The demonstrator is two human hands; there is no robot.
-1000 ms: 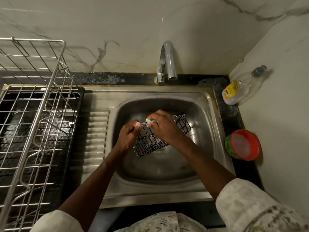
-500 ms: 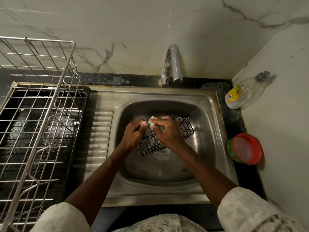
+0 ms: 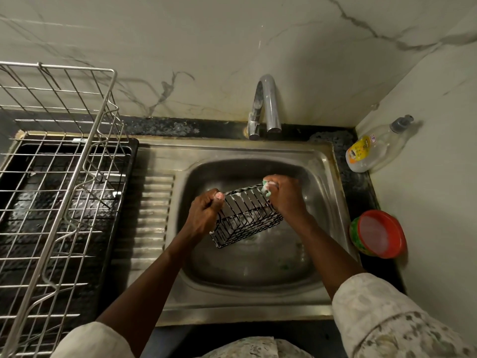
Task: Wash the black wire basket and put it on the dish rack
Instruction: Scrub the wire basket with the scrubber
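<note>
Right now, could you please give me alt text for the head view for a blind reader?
Over a steel sink, the left hand grips one end of a soapy black wire basket while the right hand presses a green sponge to its other end. A wire dish rack stands to the left.

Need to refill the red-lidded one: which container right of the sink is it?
The round green tub with the red lid, nearer you. The other, in the far corner, is a clear plastic bottle with a yellow label.
</note>
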